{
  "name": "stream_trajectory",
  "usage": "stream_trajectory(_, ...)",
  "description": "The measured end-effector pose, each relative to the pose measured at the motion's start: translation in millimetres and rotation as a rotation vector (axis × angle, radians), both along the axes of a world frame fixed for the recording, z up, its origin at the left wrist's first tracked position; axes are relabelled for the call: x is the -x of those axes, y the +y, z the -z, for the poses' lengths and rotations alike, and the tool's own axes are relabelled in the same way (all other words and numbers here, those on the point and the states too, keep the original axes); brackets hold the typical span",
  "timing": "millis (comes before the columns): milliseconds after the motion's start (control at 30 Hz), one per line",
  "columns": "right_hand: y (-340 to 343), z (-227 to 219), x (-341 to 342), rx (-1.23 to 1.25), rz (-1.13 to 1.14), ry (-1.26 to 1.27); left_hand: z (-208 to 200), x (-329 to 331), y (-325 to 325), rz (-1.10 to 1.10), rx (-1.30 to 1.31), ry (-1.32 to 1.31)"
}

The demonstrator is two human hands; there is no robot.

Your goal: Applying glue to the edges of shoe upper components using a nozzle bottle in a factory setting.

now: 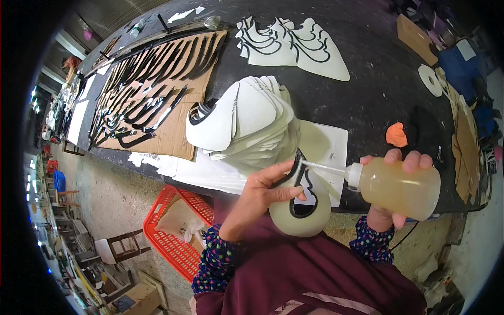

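My left hand (265,186) grips a curved white cut piece with black edging (300,223), thumb on top, in front of the table's near edge. In my right hand (403,159) lies a clear squeeze bottle (401,188) of cloudy yellowish liquid, tipped sideways with fingers wrapped round it. Its long thin nozzle (326,167) points left, and the tip reaches the black edging near my left fingers. Whether liquid is coming out cannot be made out. Just beyond my left hand rises a stack of similar white pieces (257,115), the topmost showing a black-edged curve.
Several black curved strips lie on a cardboard sheet (173,126) at the left of the dark table (367,105). White pieces with black curves (323,58) lie at the back. An orange crumpled thing (396,135) sits to the right. Below stands a red basket (173,247).
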State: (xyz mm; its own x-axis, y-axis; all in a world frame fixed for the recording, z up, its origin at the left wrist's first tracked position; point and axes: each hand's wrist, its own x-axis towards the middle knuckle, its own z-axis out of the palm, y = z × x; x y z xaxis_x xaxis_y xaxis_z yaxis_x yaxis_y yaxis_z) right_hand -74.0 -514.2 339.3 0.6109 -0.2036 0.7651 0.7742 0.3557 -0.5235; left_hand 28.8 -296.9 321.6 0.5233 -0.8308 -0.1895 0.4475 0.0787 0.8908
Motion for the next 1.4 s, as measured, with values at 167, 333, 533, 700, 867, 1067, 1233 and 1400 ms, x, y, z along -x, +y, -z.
stream_trajectory(167, -1, 3, 1, -0.021, 0.098, -0.01, 1, -1, 0, 0.009, 0.009, 0.035)
stream_trajectory(333, -1, 3, 1, 0.047, -0.054, 0.027, 4, 0, -2, -0.011, -0.011, 0.009)
stream_trajectory(533, 0, 4, 4, -0.06, 0.013, 0.047, 5, 0, -3, -0.015, -0.021, 0.029)
stream_trajectory(700, -3, 9, 2, 0.013, -0.003, 0.072, 8, -1, -6, 0.009, -0.02, 0.008)
stream_trajectory(867, -11, 12, -1, 0.027, 0.227, 0.069, 3, -2, -14, 0.065, -0.014, -0.107)
stream_trajectory(1067, -29, 19, 0, -0.359, 0.31, 0.148, -5, -11, -32, -0.03, -0.114, -0.049)
stream_trajectory(1233, -42, 29, 2, -0.196, 0.089, 0.064, -1, -12, -48, 0.069, -0.107, -0.067)
stream_trajectory(1400, -50, 33, 7, -0.183, 0.416, 0.16, -11, -6, -64, 0.11, -0.192, -0.111)
